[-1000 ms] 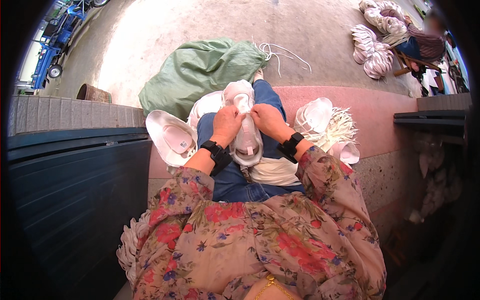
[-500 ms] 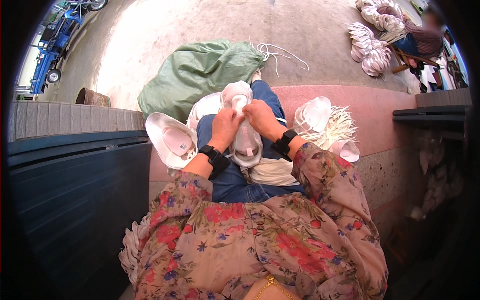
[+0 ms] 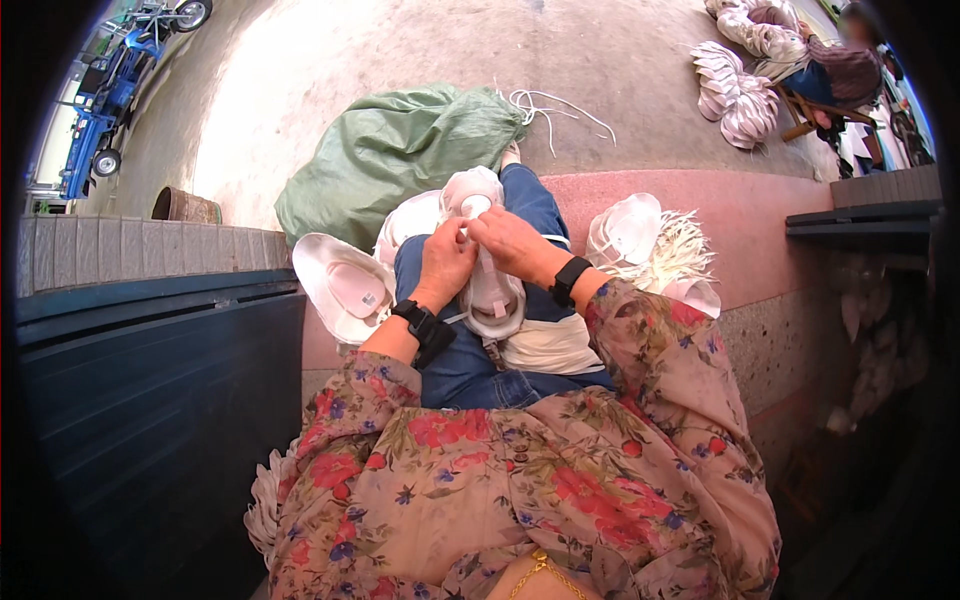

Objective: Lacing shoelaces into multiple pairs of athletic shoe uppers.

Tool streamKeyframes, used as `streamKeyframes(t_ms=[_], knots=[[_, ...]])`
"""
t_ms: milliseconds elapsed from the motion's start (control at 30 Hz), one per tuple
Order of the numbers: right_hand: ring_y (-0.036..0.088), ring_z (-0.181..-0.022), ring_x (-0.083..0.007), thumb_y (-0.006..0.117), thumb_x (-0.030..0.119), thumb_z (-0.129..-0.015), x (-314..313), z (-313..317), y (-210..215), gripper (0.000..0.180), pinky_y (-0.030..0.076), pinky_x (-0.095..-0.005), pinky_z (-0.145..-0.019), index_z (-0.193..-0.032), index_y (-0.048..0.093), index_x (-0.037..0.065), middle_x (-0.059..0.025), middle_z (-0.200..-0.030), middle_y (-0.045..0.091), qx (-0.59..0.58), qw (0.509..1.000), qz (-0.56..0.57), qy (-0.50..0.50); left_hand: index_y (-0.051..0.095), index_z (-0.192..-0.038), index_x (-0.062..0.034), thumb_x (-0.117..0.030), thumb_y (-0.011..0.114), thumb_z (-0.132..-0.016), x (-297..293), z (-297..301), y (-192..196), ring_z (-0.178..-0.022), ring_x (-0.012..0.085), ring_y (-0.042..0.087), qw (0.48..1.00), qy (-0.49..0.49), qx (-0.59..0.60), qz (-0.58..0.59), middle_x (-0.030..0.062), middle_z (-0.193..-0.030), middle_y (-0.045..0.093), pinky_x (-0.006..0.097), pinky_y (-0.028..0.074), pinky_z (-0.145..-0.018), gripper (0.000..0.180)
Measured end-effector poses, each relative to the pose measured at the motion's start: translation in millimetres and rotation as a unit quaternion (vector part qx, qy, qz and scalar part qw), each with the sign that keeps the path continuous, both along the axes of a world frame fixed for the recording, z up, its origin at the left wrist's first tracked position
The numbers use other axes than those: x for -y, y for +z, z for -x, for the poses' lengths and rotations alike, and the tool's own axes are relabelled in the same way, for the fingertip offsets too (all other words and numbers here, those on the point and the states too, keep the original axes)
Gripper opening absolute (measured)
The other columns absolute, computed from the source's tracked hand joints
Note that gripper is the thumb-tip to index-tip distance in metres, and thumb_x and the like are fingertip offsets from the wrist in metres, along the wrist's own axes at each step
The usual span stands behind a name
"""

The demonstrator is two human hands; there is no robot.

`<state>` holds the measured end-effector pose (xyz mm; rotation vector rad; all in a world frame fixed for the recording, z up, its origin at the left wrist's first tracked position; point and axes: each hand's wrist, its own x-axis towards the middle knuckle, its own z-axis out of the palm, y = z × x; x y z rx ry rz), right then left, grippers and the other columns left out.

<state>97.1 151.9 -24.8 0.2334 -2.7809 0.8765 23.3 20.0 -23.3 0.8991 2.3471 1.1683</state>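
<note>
A white and pale pink shoe upper [image 3: 492,296] lies lengthwise between my knees. Over its middle my two hands meet, fingertips close together. My left hand [image 3: 446,262] is closed in a pinch on the upper from the left side. From the right, my right hand [image 3: 512,243] also pinches at it, thumb and forefinger bent. The fingers cover the spot they work on, so any lace between them is hidden. On my lap, just right of the upper, rests a bundle of cream strands [image 3: 550,347].
Another white upper [image 3: 325,287] lies left of my knees. To the right are a white upper [image 3: 633,228] and a spread bunch of pale laces [image 3: 685,248]. A green sack [image 3: 390,150] slumps ahead. A person [image 3: 838,75] sits far right beside piled uppers [image 3: 738,100].
Both hands have shifted slightly on the upper, and my right hand has drawn a little up and left. The fingertips stay close together over the upper.
</note>
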Motion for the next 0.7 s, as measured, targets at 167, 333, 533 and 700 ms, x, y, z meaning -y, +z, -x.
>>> streamKeyframes(t_ms=[167, 333, 533, 700], knots=[[0.053, -0.081, -0.0341, 0.055, -0.002, -0.064, 0.2, 6.0, -7.8, 0.030, 0.043, -0.0404, -0.068, -0.093, 0.048, 0.003, -0.0161, -0.080, 0.055, 0.058, 0.993, 0.087, -0.052, 0.055, -0.093, -0.0008, -0.010, 0.061, -0.071, -1.8, -1.1, 3.9, -0.062, 0.0260, 0.058, 1.000, 0.013, 0.028, -0.001, 0.0145, -0.074, 0.058, 0.033, 0.046, -0.057, 0.024], [0.056, -0.080, -0.0366, 0.054, 0.005, -0.071, 0.0, 6.2, 5.9, 0.021, 0.043, -0.0439, -0.066, -0.091, 0.049, 0.003, -0.0198, -0.081, 0.058, 0.156, 0.975, 0.110, -0.116, 0.058, -0.087, 0.0009, -0.015, 0.061, -0.075, 0.7, 6.5, -1.8, -0.064, 0.0240, 0.059, 0.985, -0.054, -0.161, 0.009, 0.0141, -0.074, 0.059, 0.030, 0.047, -0.061, 0.020], [0.055, -0.081, -0.0382, 0.051, 0.007, -0.074, 2.1, -0.7, -8.0, 0.018, 0.042, -0.0453, -0.067, -0.091, 0.050, 0.007, -0.0188, -0.079, 0.058, 0.133, 0.952, 0.194, -0.195, 0.058, -0.089, 0.0017, -0.013, 0.060, -0.075, -0.2, 21.8, -5.9, -0.074, 0.0262, 0.058, 0.949, -0.176, -0.258, 0.044, 0.0154, -0.083, 0.060, 0.031, 0.046, -0.067, 0.021], [0.056, -0.072, -0.0363, 0.050, 0.005, -0.073, 14.7, -7.3, 1.9, 0.014, 0.043, -0.0433, -0.061, -0.086, 0.051, 0.007, -0.0170, -0.075, 0.058, 0.080, 0.964, 0.154, -0.203, 0.059, -0.090, 0.0004, -0.012, 0.060, -0.074, 8.4, 9.0, 3.9, -0.073, 0.0269, 0.059, 0.996, -0.073, -0.040, 0.037, 0.0152, -0.080, 0.060, 0.032, 0.046, -0.066, 0.020]])
